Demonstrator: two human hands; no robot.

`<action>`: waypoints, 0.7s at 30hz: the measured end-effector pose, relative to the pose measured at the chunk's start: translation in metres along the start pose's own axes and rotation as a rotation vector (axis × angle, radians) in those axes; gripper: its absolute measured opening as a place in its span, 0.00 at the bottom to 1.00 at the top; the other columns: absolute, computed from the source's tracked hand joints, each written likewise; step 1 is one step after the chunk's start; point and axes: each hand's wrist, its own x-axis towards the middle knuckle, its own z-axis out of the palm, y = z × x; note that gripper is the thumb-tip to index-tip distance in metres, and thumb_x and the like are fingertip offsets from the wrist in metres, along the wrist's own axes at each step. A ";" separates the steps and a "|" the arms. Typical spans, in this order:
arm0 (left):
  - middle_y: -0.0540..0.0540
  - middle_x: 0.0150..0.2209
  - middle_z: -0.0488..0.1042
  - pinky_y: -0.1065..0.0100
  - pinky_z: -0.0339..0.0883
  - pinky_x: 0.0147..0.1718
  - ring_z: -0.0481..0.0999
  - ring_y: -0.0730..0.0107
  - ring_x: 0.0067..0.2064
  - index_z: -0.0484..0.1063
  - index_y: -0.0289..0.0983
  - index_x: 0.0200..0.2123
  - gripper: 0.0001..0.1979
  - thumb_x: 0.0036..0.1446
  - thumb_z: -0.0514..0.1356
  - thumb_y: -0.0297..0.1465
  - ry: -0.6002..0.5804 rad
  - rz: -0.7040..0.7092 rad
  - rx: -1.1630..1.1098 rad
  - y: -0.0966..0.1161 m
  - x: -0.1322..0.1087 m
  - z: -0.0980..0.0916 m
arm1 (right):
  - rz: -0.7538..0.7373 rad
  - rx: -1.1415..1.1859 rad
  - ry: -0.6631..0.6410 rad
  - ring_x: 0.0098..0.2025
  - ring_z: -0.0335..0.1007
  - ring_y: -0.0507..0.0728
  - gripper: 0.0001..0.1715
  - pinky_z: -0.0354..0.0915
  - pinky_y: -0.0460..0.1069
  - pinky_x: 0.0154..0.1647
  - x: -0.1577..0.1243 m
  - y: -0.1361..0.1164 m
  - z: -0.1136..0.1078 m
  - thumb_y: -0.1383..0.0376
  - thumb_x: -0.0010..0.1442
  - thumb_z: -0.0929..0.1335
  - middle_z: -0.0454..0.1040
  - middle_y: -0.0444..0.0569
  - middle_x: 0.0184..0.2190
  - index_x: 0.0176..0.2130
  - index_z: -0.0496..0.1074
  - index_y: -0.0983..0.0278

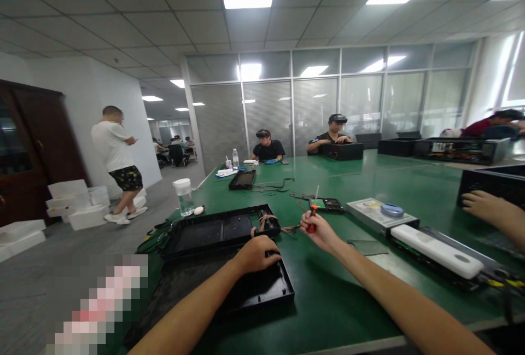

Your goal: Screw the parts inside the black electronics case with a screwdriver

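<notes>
My right hand (320, 230) is closed around the orange-and-black handle of a screwdriver (313, 218), whose thin shaft points up, above the green table. My left hand (255, 255) lies at the far edge of a shallow black plastic casing (268, 285), fingers bent over its rim; part of them is hidden. Just beyond it is a second black casing (217, 229), with a bundle of brown wires (267, 222) at its right end. Past the screwdriver, a small green circuit board (326, 204) in a black frame lies on the table.
To the right lie a silver drive (377, 214) with a blue tape roll (392, 210) on it, and a long white device (437, 251). A co-worker's hand (486, 207) touches a black case. A clear jar (184, 197) stands left. Other people sit across the green table (324, 295).
</notes>
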 end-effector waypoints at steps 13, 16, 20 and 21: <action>0.47 0.31 0.72 0.73 0.61 0.32 0.71 0.69 0.34 0.68 0.36 0.31 0.09 0.55 0.53 0.35 -0.362 -0.426 0.211 -0.067 -0.034 -0.079 | -0.204 -1.743 -0.714 0.35 0.69 0.56 0.18 0.59 0.47 0.31 -0.152 -0.019 0.080 0.62 0.55 0.64 0.70 0.47 0.42 0.47 0.64 0.55; 0.48 0.34 0.71 0.73 0.61 0.33 0.70 0.69 0.35 0.68 0.36 0.36 0.11 0.53 0.56 0.36 -0.312 -0.412 0.159 -0.077 -0.051 -0.072 | -0.162 -1.749 -0.614 0.35 0.68 0.56 0.16 0.58 0.48 0.31 -0.175 -0.024 0.063 0.62 0.56 0.63 0.71 0.48 0.39 0.45 0.65 0.52; 0.45 0.40 0.69 0.70 0.61 0.39 0.69 0.66 0.41 0.64 0.36 0.44 0.19 0.47 0.61 0.32 -0.279 -0.368 0.215 -0.081 -0.055 -0.057 | -0.135 -1.753 -0.546 0.32 0.67 0.56 0.08 0.56 0.49 0.31 -0.181 -0.024 0.045 0.63 0.56 0.62 0.71 0.48 0.32 0.37 0.68 0.56; 0.44 0.41 0.69 0.69 0.61 0.41 0.69 0.65 0.42 0.65 0.36 0.43 0.17 0.48 0.60 0.31 -0.305 -0.339 0.241 -0.081 -0.053 -0.055 | -0.126 -1.750 -0.548 0.31 0.67 0.55 0.07 0.56 0.48 0.31 -0.179 -0.023 0.043 0.63 0.56 0.61 0.71 0.48 0.31 0.34 0.68 0.57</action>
